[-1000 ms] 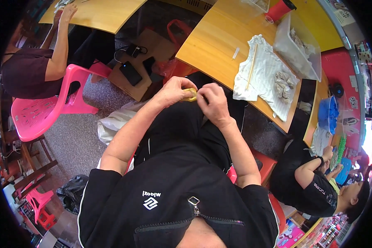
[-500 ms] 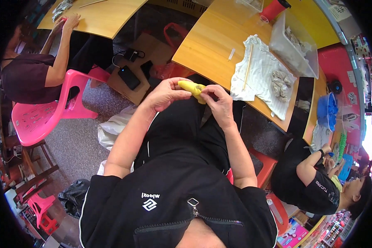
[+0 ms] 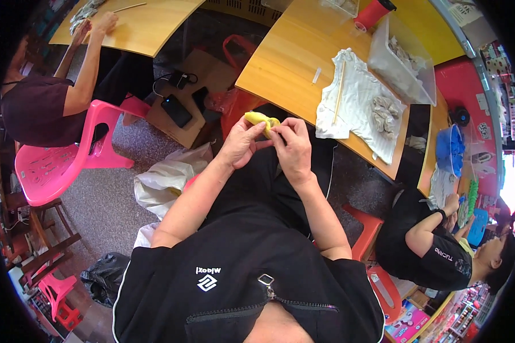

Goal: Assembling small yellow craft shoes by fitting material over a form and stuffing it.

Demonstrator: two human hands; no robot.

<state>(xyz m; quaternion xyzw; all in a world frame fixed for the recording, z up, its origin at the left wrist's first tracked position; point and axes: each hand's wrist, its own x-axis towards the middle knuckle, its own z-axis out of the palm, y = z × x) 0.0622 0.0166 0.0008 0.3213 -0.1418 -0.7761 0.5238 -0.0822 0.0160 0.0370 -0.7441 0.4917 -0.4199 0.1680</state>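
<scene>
- Left hand (image 3: 241,144) pinches the yellow piece (image 3: 261,120) by its near end.
- Yellow piece sits between both hands, above the lap, just short of the desk's (image 3: 286,63) near edge.
- Right hand (image 3: 292,150) grips its other end, fingertips touching the left's.

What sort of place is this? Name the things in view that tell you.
Probably a small craft workshop: several people sit at yellow wooden tables, a clear bin holds material, and both hands work a small yellow piece.

Open room is left above the lap; forward passage is blocked by the table (image 3: 280,63) edge, leftward by the cardboard box (image 3: 183,123).
</scene>
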